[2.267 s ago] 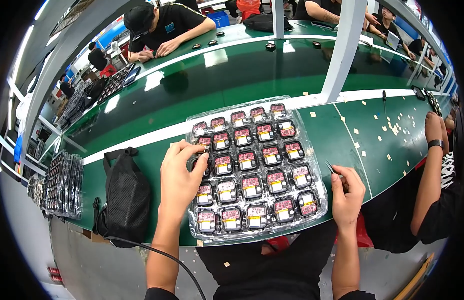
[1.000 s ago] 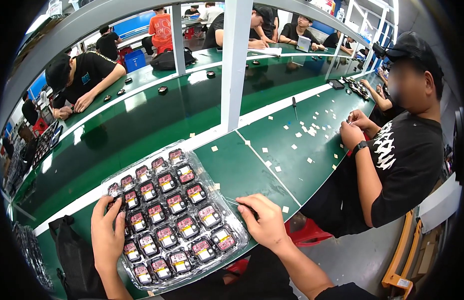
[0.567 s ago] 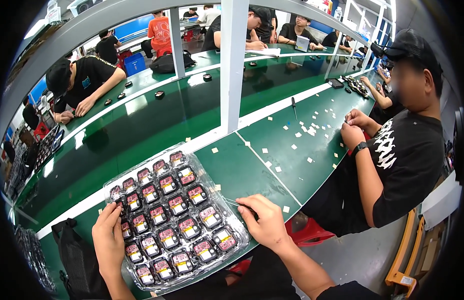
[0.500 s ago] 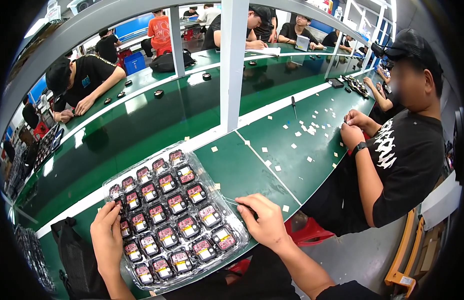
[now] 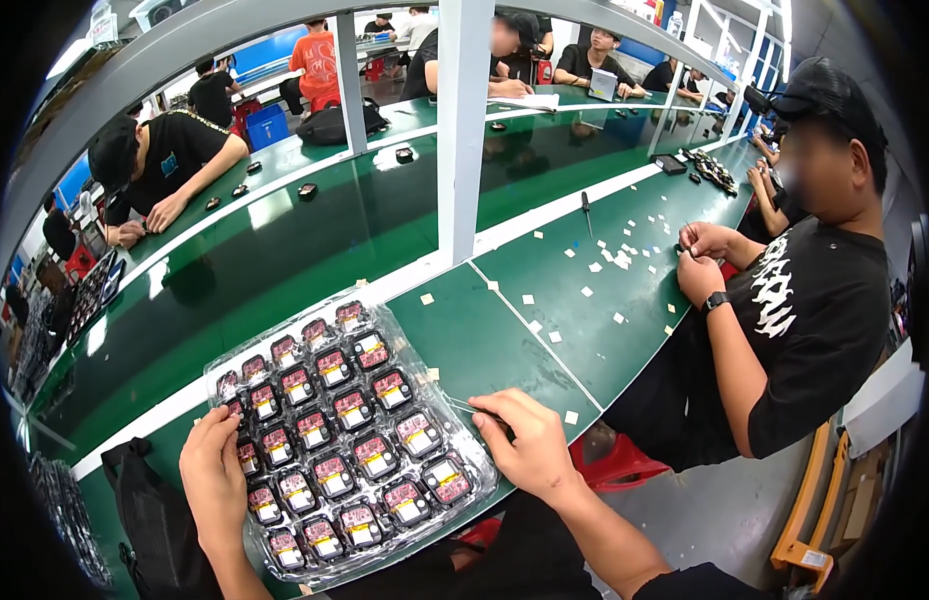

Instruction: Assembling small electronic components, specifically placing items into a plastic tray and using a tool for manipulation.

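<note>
My left hand point(image 5: 216, 478) grips the clear tray point(image 5: 274, 345), rows of small red-black parts; right hand point(image 5: 524, 440) pinches tweezers point(image 5: 462, 405).

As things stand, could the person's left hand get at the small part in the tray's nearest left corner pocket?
Probably yes. The left hand already rests on the clear tray's left edge, and the corner part lies just below it, uncovered, with nothing between.
</note>
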The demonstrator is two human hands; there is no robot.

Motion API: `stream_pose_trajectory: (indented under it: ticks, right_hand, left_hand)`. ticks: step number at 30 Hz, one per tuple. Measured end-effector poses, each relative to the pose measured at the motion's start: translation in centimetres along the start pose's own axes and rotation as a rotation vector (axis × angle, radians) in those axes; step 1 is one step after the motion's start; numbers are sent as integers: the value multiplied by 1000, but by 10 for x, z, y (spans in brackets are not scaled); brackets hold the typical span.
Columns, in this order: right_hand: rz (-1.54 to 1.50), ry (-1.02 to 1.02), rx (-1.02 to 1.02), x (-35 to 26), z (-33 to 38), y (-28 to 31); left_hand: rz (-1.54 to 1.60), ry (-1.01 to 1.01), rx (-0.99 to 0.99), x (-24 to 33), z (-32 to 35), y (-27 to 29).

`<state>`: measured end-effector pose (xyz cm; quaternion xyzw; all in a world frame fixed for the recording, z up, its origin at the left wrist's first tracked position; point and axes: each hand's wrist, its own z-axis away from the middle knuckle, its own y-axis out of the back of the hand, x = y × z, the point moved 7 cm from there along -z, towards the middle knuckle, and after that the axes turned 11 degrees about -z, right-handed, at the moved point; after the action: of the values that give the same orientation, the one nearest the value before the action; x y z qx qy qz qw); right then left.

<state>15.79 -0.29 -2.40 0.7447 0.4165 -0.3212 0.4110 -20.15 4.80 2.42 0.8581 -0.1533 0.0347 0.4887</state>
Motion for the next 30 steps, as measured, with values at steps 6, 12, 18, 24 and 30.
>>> stream_pose_trajectory:
  ticks: [6, 12, 18, 24, 30]
  right_hand:
    - [12, -16, -9, 1, 0, -1]
    - [16, -28, -5, 0, 0, -1]
    - [37, 2, -11, -2, 0, 0]
    - [11, 3, -7, -1, 0, -2]
    - [4, -2, -12, -1, 1, -2]
  left_hand:
    - [51, -50, -25, 0, -4, 0]
    - [-52, -107, 42, 3, -2, 2]
    - [-84, -107, 17, 2, -5, 1]
    - [-100, -142, 86, 4, -2, 1]
    - [-114, -107, 29, 1, -2, -2]
